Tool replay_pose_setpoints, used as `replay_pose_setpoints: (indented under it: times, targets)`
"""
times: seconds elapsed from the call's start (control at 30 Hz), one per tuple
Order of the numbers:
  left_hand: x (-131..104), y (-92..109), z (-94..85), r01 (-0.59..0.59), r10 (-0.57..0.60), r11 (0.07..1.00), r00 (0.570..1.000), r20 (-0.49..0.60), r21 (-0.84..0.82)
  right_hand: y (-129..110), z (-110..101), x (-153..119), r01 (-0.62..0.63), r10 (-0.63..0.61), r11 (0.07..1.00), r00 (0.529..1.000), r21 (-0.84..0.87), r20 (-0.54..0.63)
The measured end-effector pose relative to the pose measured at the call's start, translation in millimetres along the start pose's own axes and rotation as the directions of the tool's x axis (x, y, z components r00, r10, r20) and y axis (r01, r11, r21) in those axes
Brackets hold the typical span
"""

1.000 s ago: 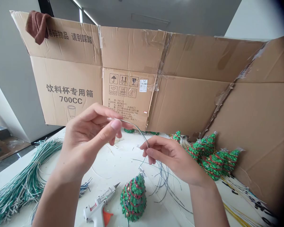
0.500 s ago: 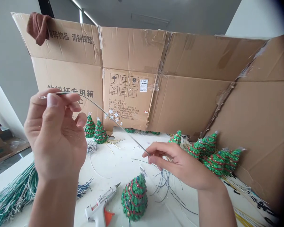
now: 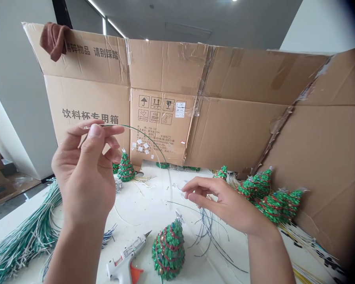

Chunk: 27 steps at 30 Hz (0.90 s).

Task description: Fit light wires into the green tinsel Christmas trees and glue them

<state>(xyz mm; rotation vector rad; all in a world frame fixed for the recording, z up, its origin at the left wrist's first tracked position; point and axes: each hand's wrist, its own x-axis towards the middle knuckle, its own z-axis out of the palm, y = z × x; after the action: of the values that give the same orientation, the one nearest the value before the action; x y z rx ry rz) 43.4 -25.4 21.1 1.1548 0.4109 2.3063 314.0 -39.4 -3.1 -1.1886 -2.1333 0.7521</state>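
My left hand (image 3: 85, 165) is raised at the left and pinches a thin green wire (image 3: 142, 132) between thumb and fingers. The wire arcs to the right and bends down, its lower part blurred. At the right, my right hand (image 3: 208, 195) hovers over the table with its fingers curved and the thumb close beneath them; whether anything is between the fingertips cannot be made out. A small green tree with red garland (image 3: 168, 250) stands between the hands, nearer the front. Beside it lies a white glue gun (image 3: 126, 256) with an orange trigger.
Cardboard panels (image 3: 239, 130) wall the back and right of the white table (image 3: 144, 217). Several more trees (image 3: 279, 205) stand or lean at the right, others at the back. A bundle of green and white wires (image 3: 26, 236) lies left; loose wires (image 3: 208, 228) lie under my right hand.
My left hand has moved right. The wire, earlier stretched between both hands, has come away from my right hand and now curves down. The view has shifted slightly.
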Motion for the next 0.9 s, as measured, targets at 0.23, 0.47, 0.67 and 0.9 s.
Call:
replay_pose_setpoints:
  times: [0.23,0.47,0.67,0.9]
  targets:
    - [-6,2,0.1,0.077,-0.063,0.995,0.978,0.197,-0.066,-6,16,7,0.103,-0.064,0.962,0.985,0.253,-0.159]
    - [-10,1,0.6,0.1,-0.096,0.995,0.954,0.285,0.003,-6,29,13,0.172,-0.165,0.829,0.984,0.532,-0.062]
    - [-7,1,0.3,0.1,-0.107,0.994,0.967,0.229,0.043,-7,25,10,0.167,-0.197,0.785,0.98,0.597,-0.016]
    - [-4,-2,-0.8,0.102,-0.105,0.994,0.977,0.184,0.028,-8,22,5,0.172,-0.252,0.759,0.967,0.628,0.039]
